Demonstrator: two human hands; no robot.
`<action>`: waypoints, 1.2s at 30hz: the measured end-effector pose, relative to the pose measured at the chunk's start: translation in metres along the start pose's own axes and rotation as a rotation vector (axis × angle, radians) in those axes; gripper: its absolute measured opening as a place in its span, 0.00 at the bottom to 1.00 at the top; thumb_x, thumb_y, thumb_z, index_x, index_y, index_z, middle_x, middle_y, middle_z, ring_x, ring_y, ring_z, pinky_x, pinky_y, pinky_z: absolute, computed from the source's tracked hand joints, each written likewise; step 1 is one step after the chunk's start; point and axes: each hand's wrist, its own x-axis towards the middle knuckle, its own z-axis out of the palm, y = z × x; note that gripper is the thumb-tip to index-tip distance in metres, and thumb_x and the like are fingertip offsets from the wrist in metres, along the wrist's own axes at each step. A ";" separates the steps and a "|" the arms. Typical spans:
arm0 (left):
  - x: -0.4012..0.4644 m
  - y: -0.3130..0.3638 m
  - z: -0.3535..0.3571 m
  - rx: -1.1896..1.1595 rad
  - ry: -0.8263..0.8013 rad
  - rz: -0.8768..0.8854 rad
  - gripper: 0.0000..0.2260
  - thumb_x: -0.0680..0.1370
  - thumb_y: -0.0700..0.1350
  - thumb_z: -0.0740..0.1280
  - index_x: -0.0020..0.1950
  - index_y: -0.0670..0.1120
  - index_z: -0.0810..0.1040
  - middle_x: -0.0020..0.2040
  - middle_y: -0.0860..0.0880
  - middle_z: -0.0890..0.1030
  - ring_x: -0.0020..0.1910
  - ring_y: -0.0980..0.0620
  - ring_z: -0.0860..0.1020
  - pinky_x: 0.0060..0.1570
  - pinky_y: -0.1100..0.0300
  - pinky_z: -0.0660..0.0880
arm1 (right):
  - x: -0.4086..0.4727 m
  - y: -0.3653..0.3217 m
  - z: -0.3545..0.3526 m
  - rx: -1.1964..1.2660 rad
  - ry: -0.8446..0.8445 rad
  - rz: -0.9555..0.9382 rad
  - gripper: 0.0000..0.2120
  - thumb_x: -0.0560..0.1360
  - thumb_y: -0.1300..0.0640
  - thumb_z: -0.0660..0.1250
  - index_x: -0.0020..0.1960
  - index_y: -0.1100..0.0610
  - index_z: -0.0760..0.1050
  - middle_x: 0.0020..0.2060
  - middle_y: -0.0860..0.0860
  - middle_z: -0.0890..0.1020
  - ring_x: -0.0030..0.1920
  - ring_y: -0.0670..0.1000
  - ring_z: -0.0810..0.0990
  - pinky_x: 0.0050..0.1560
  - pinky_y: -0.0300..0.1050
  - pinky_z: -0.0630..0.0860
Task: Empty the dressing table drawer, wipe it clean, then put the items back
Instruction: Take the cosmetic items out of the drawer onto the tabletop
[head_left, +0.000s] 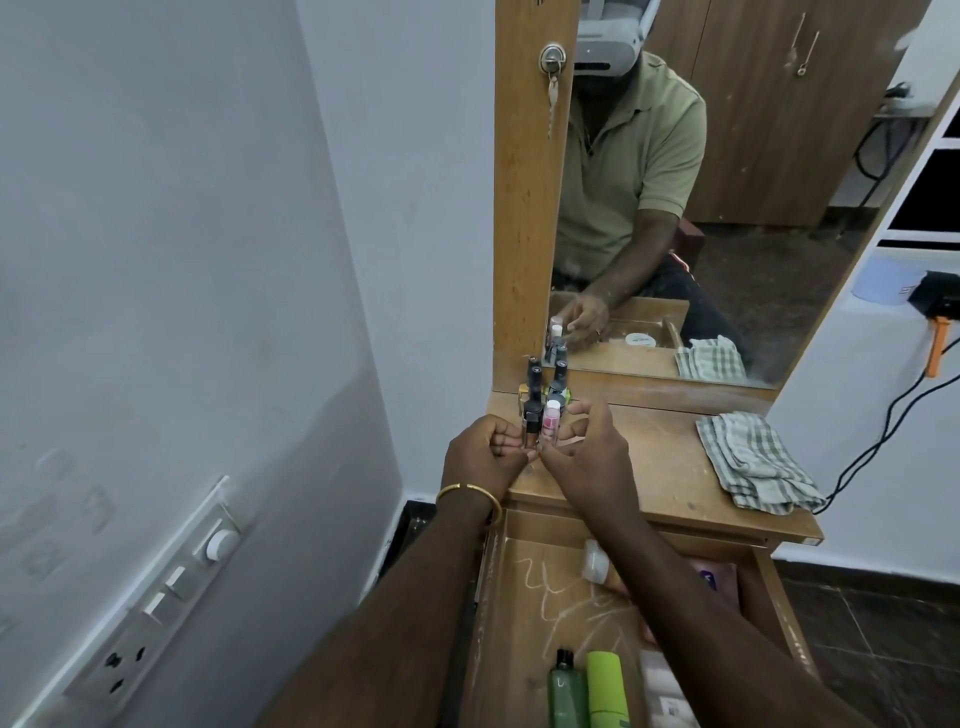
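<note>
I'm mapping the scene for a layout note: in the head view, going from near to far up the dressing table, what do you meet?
Green bottles in the open drawer → left hand and right hand at the small bottles → dark-capped bottles → mirror.

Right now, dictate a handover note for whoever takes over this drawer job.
Left hand holds a small clear bottle on the tabletop; right hand pinches the pink-labelled bottle beside it.
Two more small bottles stand behind them; checked cloth lies at the right.
Drawer is open, still holding green bottles and other items.
Left: finish emptying, wipe, refill.
</note>
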 end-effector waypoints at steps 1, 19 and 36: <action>0.000 0.000 0.000 0.003 0.003 0.001 0.12 0.67 0.42 0.79 0.47 0.46 0.81 0.40 0.54 0.83 0.38 0.63 0.80 0.37 0.77 0.72 | -0.001 0.000 0.000 0.002 -0.006 0.007 0.21 0.72 0.57 0.76 0.59 0.49 0.69 0.40 0.44 0.80 0.39 0.41 0.82 0.36 0.38 0.79; -0.031 0.014 -0.004 -0.069 -0.065 -0.037 0.23 0.67 0.37 0.79 0.58 0.48 0.76 0.53 0.50 0.81 0.53 0.54 0.79 0.54 0.66 0.77 | -0.072 0.024 -0.054 0.061 0.033 -0.028 0.15 0.69 0.56 0.75 0.52 0.47 0.75 0.42 0.44 0.80 0.38 0.43 0.80 0.41 0.37 0.77; -0.150 0.011 0.019 0.647 -0.631 0.033 0.15 0.74 0.41 0.71 0.60 0.47 0.79 0.59 0.48 0.79 0.58 0.48 0.77 0.59 0.59 0.75 | -0.138 0.074 -0.065 -0.324 -0.412 0.155 0.07 0.69 0.52 0.70 0.47 0.46 0.77 0.43 0.44 0.80 0.44 0.45 0.78 0.48 0.48 0.79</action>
